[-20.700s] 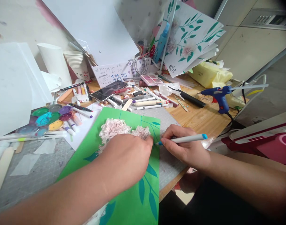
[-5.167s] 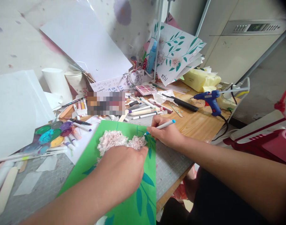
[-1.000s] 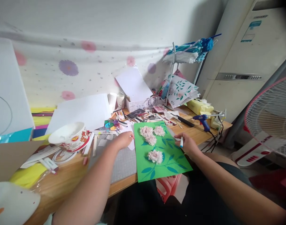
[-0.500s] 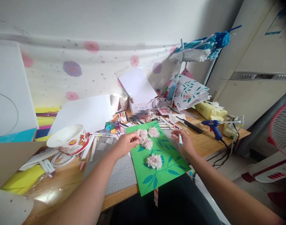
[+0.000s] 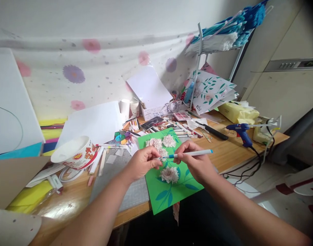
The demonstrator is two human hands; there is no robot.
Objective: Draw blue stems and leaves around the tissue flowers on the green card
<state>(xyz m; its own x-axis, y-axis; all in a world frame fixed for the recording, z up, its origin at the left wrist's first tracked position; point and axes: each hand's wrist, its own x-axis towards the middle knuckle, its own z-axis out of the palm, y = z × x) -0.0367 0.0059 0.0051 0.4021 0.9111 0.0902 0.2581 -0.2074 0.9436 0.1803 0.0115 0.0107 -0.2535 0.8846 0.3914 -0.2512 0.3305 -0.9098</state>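
Observation:
A white felt-tip marker [image 5: 197, 153] with a blue end is gripped in my right hand [image 5: 199, 165], its uncovered tip pointing left. Facing that tip, a small white marker cap [image 5: 158, 158] is pinched between the fingers of my left hand [image 5: 141, 163]. Tip and cap are very close; whether they touch, I cannot tell. Beneath both hands lies a green sheet [image 5: 156, 191] with painted blue-green leaves, overhanging the table's front edge. Pale crinkled paper flowers [image 5: 169, 174] sit on it, the upper ones partly covered by my left hand.
Left of the sheet is a grey cutting mat [image 5: 132, 196], with a paper bucket [image 5: 78, 153] beyond it. Markers and a paint palette [image 5: 120, 137] clutter the table's back. A blue glue gun [image 5: 242, 133] and a black-handled knife [image 5: 214, 131] lie right.
My right hand has come left over the sheet, and the marker has swung to point at my left hand. The left hand stays over the upper flowers, with a cap now visible.

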